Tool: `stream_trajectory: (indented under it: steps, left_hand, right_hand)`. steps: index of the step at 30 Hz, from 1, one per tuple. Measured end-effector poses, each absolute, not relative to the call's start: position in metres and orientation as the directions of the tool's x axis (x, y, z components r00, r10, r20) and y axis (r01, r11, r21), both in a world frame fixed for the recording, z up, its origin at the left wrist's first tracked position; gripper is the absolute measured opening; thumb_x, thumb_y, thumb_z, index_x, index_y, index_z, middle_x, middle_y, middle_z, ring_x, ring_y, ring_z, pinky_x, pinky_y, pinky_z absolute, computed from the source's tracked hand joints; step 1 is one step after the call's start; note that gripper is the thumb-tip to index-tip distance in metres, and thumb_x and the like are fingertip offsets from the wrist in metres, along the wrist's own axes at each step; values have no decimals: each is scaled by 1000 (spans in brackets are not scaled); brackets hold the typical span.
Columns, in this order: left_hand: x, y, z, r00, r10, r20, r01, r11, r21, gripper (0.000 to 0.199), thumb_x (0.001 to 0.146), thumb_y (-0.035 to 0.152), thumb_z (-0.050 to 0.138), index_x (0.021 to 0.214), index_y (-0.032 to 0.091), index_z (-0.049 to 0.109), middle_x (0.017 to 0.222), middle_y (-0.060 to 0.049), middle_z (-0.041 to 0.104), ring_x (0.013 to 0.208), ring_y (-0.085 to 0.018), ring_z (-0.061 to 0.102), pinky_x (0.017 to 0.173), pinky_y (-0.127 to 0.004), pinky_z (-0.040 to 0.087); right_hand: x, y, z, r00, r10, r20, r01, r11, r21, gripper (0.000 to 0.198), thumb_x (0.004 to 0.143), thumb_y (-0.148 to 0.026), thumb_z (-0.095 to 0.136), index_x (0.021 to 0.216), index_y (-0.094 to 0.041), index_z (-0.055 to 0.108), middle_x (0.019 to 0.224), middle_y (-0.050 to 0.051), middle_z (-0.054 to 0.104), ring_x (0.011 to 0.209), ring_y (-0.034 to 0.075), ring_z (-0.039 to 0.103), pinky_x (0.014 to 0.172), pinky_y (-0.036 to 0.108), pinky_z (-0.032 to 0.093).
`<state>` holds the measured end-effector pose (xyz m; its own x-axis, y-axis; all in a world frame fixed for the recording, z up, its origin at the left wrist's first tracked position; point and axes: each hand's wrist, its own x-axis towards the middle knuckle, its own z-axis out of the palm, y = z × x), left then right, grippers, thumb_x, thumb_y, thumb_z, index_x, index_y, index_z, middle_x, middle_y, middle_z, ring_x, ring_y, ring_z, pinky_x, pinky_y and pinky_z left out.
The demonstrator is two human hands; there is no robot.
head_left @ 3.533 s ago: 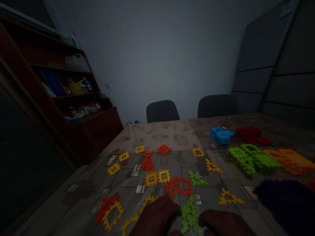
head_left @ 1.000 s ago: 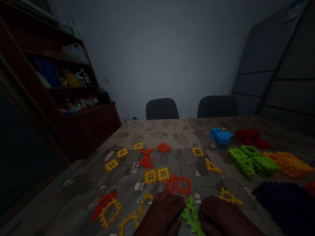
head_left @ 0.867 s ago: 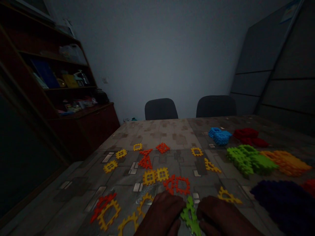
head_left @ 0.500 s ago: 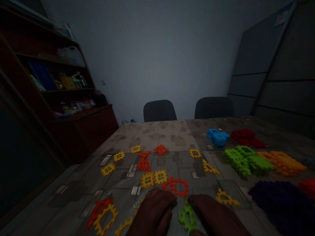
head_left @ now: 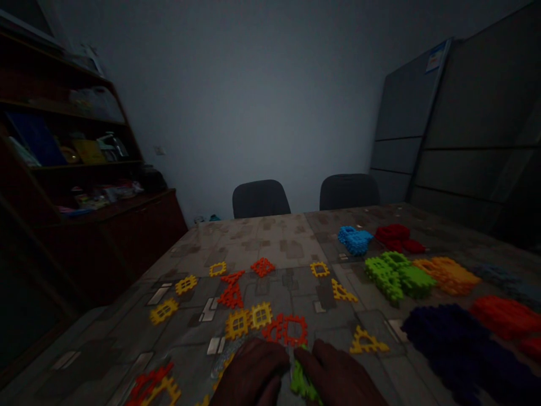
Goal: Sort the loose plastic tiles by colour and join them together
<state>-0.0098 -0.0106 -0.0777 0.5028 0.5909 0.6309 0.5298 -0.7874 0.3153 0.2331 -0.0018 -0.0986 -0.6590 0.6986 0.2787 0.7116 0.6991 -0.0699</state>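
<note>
Left hand (head_left: 251,372): fingers side by side, bent down, thumb apart from them; nothing visible in its grip. Green piece (head_left: 300,383) sits between the 2 hands, partly under the right hand (head_left: 338,375). Right fingers lie across it; thumb hidden, can't tell if it's pinched. 2 joined orange pieces (head_left: 285,330) just beyond. Purple pile (head_left: 448,338) and green stack (head_left: 416,282) off to the right, on the table (head_left: 245,242).

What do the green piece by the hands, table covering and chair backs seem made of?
Green piece: probably plastic, matte-looking, by its even colour and notched edge.
Table covering: perhaps smooth vinyl, given its flat printed pattern.
Chair backs: dark, dull, without visible weave; fabric or plastic, unclear.
</note>
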Motion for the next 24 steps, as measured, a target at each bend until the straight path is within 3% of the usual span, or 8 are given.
stream_trajectory:
  steps: [6,12,17,24]
  left_hand:
    - [-9,-12,-66,516,580,631,529,-795,298,38,92,7,52,124,25,60,109,-6,77,95,-20,73,85,-30,60]
    - [-3,-21,-46,494,616,613,516,-776,363,29,95,10,52,117,23,64,103,-5,77,90,-19,71,85,-30,58]
    - [-1,-25,-41,501,669,549,520,-740,427,27,94,7,51,111,21,65,99,-6,76,87,-20,69,82,-31,56]
    - [0,-24,-42,501,696,514,532,-716,452,25,93,6,50,106,20,66,95,-6,76,85,-20,68,79,-31,54]
  right_hand:
    - [241,-5,-99,-637,726,260,726,678,-114,81,76,-26,74,150,-32,42,115,8,73,88,27,72,71,32,54]
    - [259,-11,-94,-639,715,282,671,698,-250,86,78,-36,77,155,-27,40,139,15,66,118,36,67,92,42,57]
    - [254,-13,-90,-631,732,258,658,681,-322,82,76,-18,72,153,-27,44,134,11,70,108,31,73,88,37,59]
    - [249,-12,-99,-614,743,267,673,670,-314,81,78,-15,66,153,-31,42,123,7,75,97,28,75,81,35,58]
